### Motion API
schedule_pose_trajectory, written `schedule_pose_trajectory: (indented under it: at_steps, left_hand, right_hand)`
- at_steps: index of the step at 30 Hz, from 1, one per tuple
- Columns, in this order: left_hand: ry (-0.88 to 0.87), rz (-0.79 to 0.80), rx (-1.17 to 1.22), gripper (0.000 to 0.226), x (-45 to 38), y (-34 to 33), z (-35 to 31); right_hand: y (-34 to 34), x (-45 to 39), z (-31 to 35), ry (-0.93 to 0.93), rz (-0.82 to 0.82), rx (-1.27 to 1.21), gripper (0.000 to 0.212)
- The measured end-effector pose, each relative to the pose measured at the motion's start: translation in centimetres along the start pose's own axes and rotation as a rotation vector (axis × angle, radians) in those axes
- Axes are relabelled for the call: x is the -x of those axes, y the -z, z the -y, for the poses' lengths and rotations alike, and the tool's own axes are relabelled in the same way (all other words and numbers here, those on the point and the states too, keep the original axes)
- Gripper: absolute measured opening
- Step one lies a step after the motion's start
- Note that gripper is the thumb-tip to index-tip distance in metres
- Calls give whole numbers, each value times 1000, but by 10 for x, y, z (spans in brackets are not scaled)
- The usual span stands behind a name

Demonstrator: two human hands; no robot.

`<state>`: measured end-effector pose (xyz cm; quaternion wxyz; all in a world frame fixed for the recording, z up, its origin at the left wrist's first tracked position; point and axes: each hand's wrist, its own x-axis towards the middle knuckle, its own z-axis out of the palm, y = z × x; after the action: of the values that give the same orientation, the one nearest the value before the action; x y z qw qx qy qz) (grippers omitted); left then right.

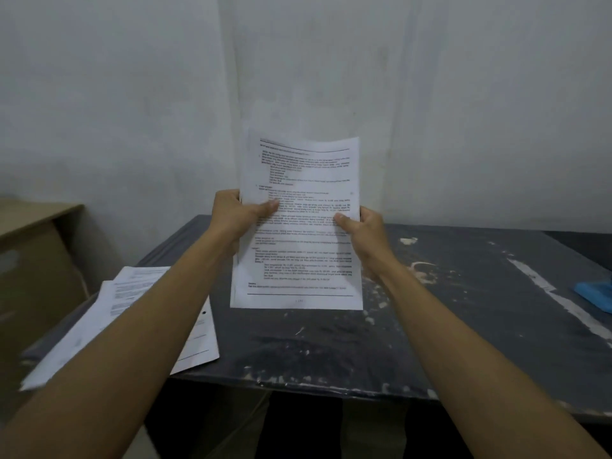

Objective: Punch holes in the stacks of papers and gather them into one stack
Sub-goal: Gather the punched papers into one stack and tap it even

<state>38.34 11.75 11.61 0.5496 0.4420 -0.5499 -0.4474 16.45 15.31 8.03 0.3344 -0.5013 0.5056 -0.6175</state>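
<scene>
two hands (238,217) (361,240) grip papers (298,233) (punched stack (132,319) beside).

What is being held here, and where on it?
A stack of papers, upright above the table: left hand grips its left edge, right hand its right edge.

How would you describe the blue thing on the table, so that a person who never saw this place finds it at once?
Start from the dark, paint-scratched table that stands against the white wall. Follow it to its right edge, past a long white streak, where a small blue object lies flat, cut off by the picture's border. It is the only coloured thing there; everything else on the table is white paper.
</scene>
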Motion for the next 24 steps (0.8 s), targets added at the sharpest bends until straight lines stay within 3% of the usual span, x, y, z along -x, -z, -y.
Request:
schedule_pose_trajectory:
  at_steps: [5, 11, 15, 20, 24]
  left_hand:
    - [101, -53, -105, 27, 4, 58, -5]
    - [149, -148, -403, 22, 2, 124, 23]
    - [256, -187, -546, 33, 2, 168, 53]
    - [347, -196, -702, 42, 9, 204, 89]
    - [360, -189, -867, 39, 12, 227, 113]
  right_hand:
    - [-55, 2, -7, -97, 81, 37, 25]
    - [-123, 12, -25, -237, 213, 124, 22]
    - [-169, 21, -46, -308, 285, 186, 19]
    - [-222, 37, -72, -302, 323, 349, 22]
    - [-248, 48, -78, -239, 329, 518, 7]
